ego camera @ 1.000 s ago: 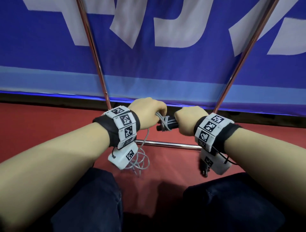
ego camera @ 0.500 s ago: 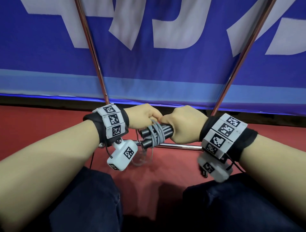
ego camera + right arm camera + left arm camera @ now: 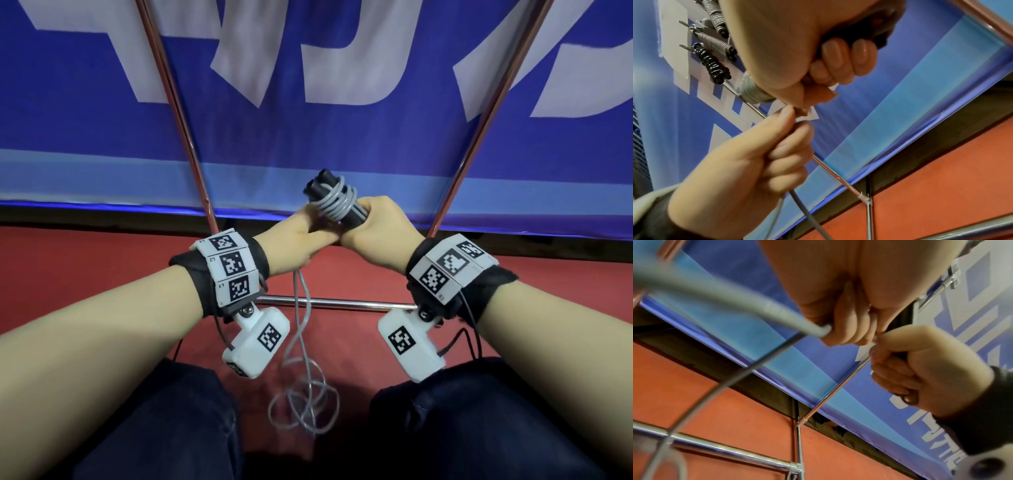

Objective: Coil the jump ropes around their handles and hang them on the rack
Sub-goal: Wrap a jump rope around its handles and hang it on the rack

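My right hand (image 3: 371,228) grips two black jump-rope handles (image 3: 323,188) held together, their free ends tilted up and to the left. Several turns of grey rope (image 3: 337,202) are wound round them. My left hand (image 3: 296,241) touches the right one and holds the loose grey rope (image 3: 797,199) in its curled fingers (image 3: 842,331). From it two strands hang down to a loose tangle (image 3: 305,401) on the red floor between my knees. In the right wrist view, three coiled ropes (image 3: 713,65) hang high on the rack's hooks.
The chrome rack has two slanted uprights (image 3: 181,113) (image 3: 479,116) and a low crossbar (image 3: 342,303) just beyond my wrists. A blue banner (image 3: 308,137) with white lettering stands behind it. My dark-trousered knees (image 3: 154,421) flank the rope on the red floor (image 3: 68,260).
Both hands have risen from near the crossbar. The handles have swung from lying level to pointing up and left, with more rope wound on them. The loose rope now hangs longer below.
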The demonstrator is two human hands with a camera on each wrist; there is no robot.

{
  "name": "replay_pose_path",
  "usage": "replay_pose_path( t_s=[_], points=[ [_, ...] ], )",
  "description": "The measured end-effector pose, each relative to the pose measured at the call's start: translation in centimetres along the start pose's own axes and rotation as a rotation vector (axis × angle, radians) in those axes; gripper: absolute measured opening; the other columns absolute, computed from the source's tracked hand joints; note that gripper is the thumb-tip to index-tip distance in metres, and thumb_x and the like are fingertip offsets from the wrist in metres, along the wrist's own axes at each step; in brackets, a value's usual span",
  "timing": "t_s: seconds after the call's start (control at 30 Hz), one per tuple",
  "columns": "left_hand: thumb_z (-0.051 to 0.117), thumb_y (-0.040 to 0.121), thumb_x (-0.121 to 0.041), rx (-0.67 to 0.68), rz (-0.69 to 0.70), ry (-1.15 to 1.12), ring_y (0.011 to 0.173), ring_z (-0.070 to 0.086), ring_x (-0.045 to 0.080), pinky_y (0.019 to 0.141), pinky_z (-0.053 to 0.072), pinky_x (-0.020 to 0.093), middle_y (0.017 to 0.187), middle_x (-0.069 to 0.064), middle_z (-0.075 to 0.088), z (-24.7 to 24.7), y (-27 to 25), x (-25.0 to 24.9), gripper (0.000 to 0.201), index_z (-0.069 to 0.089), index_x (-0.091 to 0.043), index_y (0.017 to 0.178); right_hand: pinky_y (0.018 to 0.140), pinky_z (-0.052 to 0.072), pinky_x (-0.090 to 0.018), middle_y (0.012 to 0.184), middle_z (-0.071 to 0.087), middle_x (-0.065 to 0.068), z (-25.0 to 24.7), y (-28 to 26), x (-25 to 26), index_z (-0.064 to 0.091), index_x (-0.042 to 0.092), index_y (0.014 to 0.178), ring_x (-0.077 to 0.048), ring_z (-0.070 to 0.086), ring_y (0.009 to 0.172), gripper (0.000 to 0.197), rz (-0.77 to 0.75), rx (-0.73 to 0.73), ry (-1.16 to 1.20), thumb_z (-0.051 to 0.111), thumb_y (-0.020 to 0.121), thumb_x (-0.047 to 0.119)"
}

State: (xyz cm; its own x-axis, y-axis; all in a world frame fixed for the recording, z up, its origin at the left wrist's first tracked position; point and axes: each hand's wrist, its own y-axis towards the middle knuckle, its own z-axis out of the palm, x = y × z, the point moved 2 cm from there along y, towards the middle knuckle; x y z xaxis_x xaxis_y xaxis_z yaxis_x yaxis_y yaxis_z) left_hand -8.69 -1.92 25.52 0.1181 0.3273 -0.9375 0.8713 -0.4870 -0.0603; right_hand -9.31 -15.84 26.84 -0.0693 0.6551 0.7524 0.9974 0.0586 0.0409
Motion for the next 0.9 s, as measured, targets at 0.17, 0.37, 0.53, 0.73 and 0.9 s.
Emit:
replay_pose_path(
  t_s=[0.17,0.37,0.53,0.73,0.9],
  points=[
    [0.032,0.103,-0.027,0.067,-0.072,0.015,0.037,0.025,0.004,0.038,0.024,0.015,0.052,-0.006,0.033,0.6,-0.5,0.3,0.027,0.048,-0.016,0.084,0.048,0.035,-0.026,0.056,0.048,0.0,-0.8,1.2,-1.2,0.046,0.016,0.061,-0.02,0.044,0.052,0.026,0.106,-0.09,-0.181,0.065,0.078,0.016],
    [0.036,0.101,-0.035,0.092,0.077,0.72,0.057,0.046,0.006,0.062,0.036,0.025,0.061,-0.008,0.047,0.6,-0.9,-0.5,0.037,0.045,-0.024,0.066,0.069,0.04,-0.031,0.098,0.064,-0.015,-2.5,1.2,-3.7,0.059,0.015,0.093,-0.034,0.057,0.083,0.011,0.165,-0.03,-0.744,0.053,0.085,0.019],
    [0.055,0.087,-0.038,0.023,0.124,1.052,0.066,0.049,0.021,0.06,0.033,0.029,0.058,-0.005,0.047,-0.7,-0.8,-0.1,0.031,0.041,-0.02,0.066,0.067,0.04,-0.03,0.099,0.066,-0.01,-0.5,0.8,-3.2,0.054,0.017,0.087,-0.031,0.062,0.086,0.006,0.052,0.107,-0.975,0.05,0.085,0.014],
    [0.047,0.087,-0.019,-0.009,0.168,1.067,0.088,0.058,0.025,0.068,0.039,0.03,0.086,-0.002,0.061,-0.5,-0.9,-0.6,0.032,0.061,-0.034,0.113,0.066,0.041,-0.029,0.095,0.065,-0.005,2.1,-0.1,-2.4,0.052,0.019,0.084,-0.027,0.063,0.089,0.005,-0.033,0.313,-1.075,0.051,0.087,0.016],
    [0.05,0.087,-0.022,-0.099,0.07,0.945,0.102,0.059,0.021,0.081,0.047,0.033,0.106,-0.006,0.067,-2.4,-0.6,-0.4,0.027,0.073,-0.031,0.097,0.061,0.038,-0.028,0.067,0.045,0.003,3.7,-0.8,-0.8,0.051,0.019,0.078,-0.023,0.049,0.065,0.008,-0.21,0.439,-1.114,0.051,0.085,0.016]
  ],
)
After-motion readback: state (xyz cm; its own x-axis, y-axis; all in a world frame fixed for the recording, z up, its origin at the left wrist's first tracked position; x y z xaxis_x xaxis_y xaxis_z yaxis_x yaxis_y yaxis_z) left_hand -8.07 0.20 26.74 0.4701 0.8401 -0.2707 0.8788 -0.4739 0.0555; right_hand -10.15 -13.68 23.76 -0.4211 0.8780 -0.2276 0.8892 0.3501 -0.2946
